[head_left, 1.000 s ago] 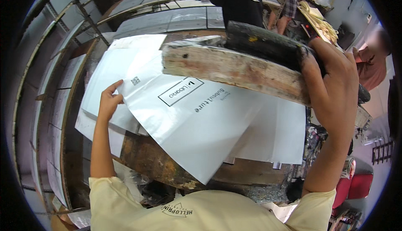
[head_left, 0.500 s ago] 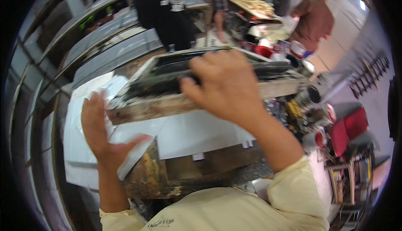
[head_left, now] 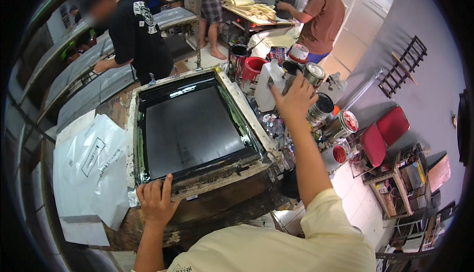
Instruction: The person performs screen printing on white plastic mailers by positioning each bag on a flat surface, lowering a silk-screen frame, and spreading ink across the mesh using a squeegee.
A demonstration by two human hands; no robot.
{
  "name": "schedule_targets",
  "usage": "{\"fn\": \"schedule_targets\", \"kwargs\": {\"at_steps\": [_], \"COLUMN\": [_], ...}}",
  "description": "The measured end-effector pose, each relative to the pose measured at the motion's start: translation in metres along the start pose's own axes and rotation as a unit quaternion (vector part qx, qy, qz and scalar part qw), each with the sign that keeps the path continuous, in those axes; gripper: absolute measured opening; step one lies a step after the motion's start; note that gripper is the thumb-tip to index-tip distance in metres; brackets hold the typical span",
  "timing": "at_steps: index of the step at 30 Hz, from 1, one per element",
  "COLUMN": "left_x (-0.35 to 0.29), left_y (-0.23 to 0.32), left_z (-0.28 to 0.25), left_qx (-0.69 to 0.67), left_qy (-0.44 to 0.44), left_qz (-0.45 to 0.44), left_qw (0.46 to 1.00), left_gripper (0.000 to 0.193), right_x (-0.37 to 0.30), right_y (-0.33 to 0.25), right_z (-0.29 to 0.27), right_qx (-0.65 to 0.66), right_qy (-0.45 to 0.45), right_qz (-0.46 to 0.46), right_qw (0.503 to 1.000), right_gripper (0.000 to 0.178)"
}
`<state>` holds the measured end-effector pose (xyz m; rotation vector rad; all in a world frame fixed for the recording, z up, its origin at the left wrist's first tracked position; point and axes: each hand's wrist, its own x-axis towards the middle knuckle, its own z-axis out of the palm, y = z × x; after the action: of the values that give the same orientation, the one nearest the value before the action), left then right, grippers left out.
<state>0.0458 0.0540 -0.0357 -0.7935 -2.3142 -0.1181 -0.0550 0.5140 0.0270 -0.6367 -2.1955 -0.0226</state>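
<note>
A screen printing frame [head_left: 222, 185] lies flat on the worktable, its mesh [head_left: 190, 126] dark and wet black ink along its inner edges. At its near left corner, my left hand [head_left: 157, 200] has its fingers bent onto the wooden rim, gripping it. My right hand [head_left: 296, 99] is raised beyond the frame's right side, fingers spread and holding nothing visible. It is nearest to a white plastic jug [head_left: 266, 92] and an open can of black ink [head_left: 292, 67], partly covering the can. White plastic bags [head_left: 91, 166] lie stacked left of the frame.
More ink cans, among them a red tub [head_left: 254, 67] and an open tin [head_left: 314, 72], crowd the right side. A red chair [head_left: 385, 134] stands beyond them. Drying racks [head_left: 59, 77] run along the left. A person in black [head_left: 140, 35] and a person in brown [head_left: 323, 20] work nearby.
The frame has come down from tilted to flat, covering the white sheet. My right hand has left it and moved right toward the cans; my left hand has moved onto the near rim.
</note>
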Motion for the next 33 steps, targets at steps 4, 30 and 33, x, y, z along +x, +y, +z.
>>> {"fn": "schedule_targets", "kwargs": {"at_steps": [4,30,33], "left_x": [-0.007,-0.057,-0.057], "left_y": [0.002,0.001,0.001], "left_z": [0.002,0.049,0.048], "left_qx": [0.006,0.040,0.039], "left_qy": [0.001,0.030,0.018], "left_qz": [0.005,0.029,0.031], "left_qw": [1.000,0.998,0.999], "left_gripper": [0.062,0.037,0.041], "right_x": [0.035,0.066,0.076], "right_y": [0.002,-0.134,-0.174], "right_z": [0.033,0.143,0.173], "right_qx": [-0.005,-0.006,-0.078], "right_qy": [-0.223,-0.359,-0.348], "right_qz": [0.065,-0.284,-0.343], "right_qw": [0.973,0.889,0.869], "right_gripper": [0.093,0.046,0.039]}}
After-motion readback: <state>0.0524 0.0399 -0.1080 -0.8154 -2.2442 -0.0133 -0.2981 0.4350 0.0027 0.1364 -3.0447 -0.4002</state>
